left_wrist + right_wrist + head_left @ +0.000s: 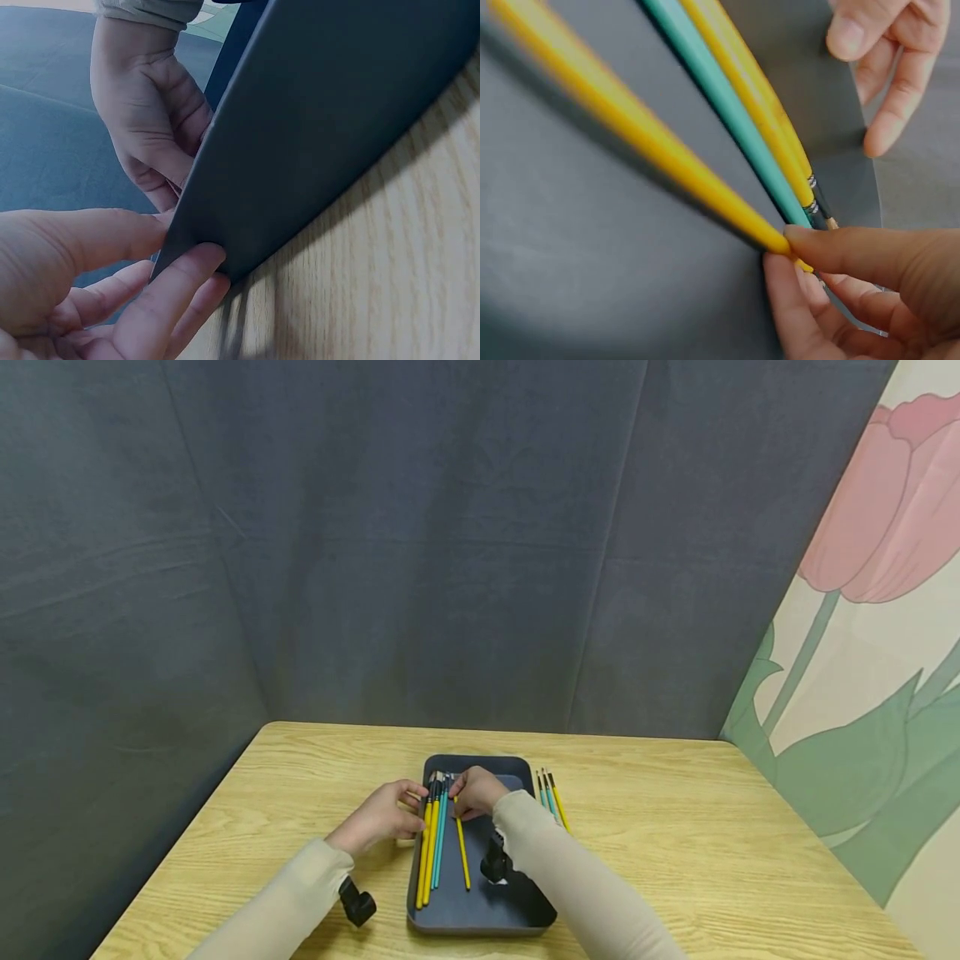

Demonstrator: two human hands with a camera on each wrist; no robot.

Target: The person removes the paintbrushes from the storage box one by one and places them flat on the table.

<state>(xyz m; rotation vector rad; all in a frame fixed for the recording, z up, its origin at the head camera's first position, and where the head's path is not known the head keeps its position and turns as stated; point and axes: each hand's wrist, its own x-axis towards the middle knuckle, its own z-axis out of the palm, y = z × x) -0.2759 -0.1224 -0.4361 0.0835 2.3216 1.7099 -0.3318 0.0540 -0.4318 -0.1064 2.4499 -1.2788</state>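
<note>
A dark grey tray (480, 929) lies lengthwise on the table. My right hand (477, 793) pinches a thin yellow paintbrush (462, 852) near its far end between thumb and fingers, inside the tray. Along the tray's left side lie yellow paintbrushes (424, 860) and teal paintbrushes (439, 852), bristles pointing away. At the left wall, my left hand (382, 817) grips the rim, its thumb on the inner side and fingers against the outside. The left wrist view shows those fingers on the outer wall (300, 135). My right fingers hide the held brush's tip.
Beyond the tray's right edge, teal and yellow paintbrushes (553, 793) lie on the wooden table (675, 843), partly covered by the right sleeve. A dark grey curtain (450, 568) hangs behind. On the right is a wall with painted tulips (862, 518).
</note>
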